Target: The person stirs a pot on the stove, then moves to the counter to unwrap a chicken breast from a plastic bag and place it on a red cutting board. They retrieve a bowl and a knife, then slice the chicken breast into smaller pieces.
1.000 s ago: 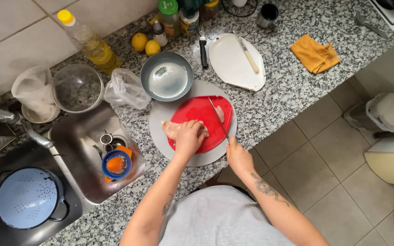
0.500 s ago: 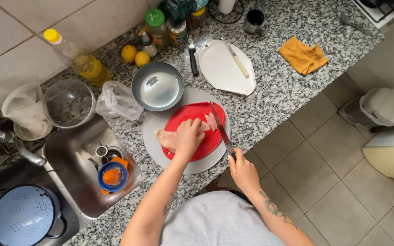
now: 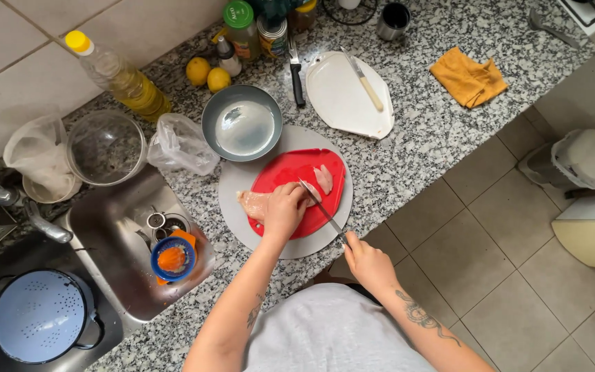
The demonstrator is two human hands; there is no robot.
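A raw chicken breast point(image 3: 255, 202) lies on a red cutting board point(image 3: 325, 207), which rests on a round grey board point(image 3: 235, 186). My left hand point(image 3: 285, 208) presses down on the meat. My right hand point(image 3: 366, 260) grips a knife point(image 3: 319, 205) by the handle, its blade angled across the meat next to my left fingers. A cut pale piece of chicken point(image 3: 324, 179) lies apart on the red board's far side.
A metal bowl point(image 3: 242, 124) stands behind the boards. A white board point(image 3: 346, 96) carries another knife. Further items: an oil bottle point(image 3: 120, 74), two lemons point(image 3: 208, 74), a glass bowl point(image 3: 105, 146), a plastic bag point(image 3: 182, 145), an orange cloth point(image 3: 468, 77), a sink point(image 3: 115, 238) and a blue colander point(image 3: 39, 315).
The knife has swung from the right side of the red board to the meat beside my left fingers. My left hand stays on the chicken.
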